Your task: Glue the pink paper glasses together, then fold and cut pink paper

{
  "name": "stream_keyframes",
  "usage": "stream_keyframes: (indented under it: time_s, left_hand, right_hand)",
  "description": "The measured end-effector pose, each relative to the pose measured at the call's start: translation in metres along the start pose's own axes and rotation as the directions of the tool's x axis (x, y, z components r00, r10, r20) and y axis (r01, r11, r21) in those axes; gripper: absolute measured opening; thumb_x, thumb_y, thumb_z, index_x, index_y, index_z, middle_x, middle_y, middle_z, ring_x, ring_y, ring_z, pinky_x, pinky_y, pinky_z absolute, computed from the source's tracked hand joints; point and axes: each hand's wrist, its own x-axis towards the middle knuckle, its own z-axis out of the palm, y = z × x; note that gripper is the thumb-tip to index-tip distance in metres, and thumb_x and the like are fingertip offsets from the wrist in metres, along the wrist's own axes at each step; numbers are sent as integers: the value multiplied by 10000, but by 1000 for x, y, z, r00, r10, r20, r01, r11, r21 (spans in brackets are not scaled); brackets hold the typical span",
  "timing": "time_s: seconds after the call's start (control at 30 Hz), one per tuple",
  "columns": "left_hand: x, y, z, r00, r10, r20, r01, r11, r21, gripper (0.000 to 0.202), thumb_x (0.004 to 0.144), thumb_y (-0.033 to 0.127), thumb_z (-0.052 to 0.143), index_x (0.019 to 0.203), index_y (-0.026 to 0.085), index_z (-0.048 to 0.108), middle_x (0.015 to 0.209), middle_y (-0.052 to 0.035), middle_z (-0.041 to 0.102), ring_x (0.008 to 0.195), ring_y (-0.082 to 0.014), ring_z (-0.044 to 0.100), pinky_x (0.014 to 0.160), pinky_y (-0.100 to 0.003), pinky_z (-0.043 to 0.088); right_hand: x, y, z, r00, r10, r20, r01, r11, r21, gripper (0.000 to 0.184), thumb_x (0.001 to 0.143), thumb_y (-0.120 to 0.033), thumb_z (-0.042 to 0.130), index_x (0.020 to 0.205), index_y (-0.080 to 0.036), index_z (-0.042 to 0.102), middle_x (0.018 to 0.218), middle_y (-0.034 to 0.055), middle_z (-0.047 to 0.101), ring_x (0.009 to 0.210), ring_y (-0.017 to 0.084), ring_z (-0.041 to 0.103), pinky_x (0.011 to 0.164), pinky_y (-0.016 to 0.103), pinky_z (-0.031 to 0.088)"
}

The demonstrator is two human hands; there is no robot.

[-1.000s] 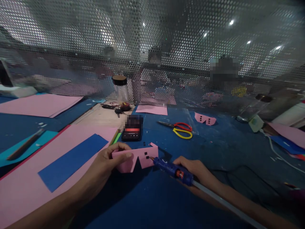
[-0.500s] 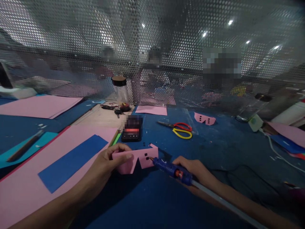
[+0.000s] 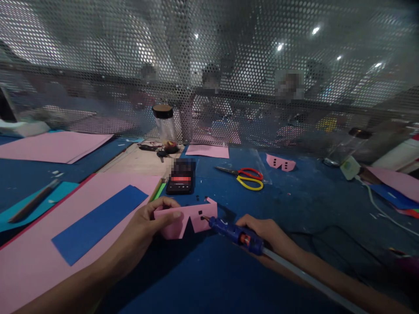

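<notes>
Between the thumb and fingers of my left hand (image 3: 157,220) is a pink paper mask (image 3: 175,222) shaped like eyeglasses, with a V-shaped notch in its lower edge. Two small black squares show on the mask's right half. My right hand (image 3: 258,231) is wrapped round a blue glue gun (image 3: 234,231), and a long pale glue stick (image 3: 294,270) runs out of its back end. The gun's nozzle meets the mask at or right beside the lower black square. A few tiny black bits (image 3: 197,197) lie on the table just behind the mask.
Scissors (image 3: 240,175) with red and yellow handles and a phone (image 3: 181,179) lie beyond my hands. Another pink mask (image 3: 280,162) stands farther back. Pink sheets and a blue strip (image 3: 100,222) are at left. A lidded jar (image 3: 166,128) stands before the perforated metal screen (image 3: 242,56).
My hands, the mask and the glue gun stay nearly where they were. Behind the screen, a person at the right has shifted a little.
</notes>
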Motion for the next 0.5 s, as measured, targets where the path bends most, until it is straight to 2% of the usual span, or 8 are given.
stream_keyframes:
  time_s: [0.5]
  left_hand:
    - [0,0,1,1000,-1,6,1,1000,2,297,699,441,849,782,211,680,766,-1,635,653,-146,563,544,-223,427]
  right_hand:
    - [1,-7,-2,1000,-7,16,7,1000,23,250,772,-165,634,1009,-235,602,878,-44,722,748,140,690,650,197,403]
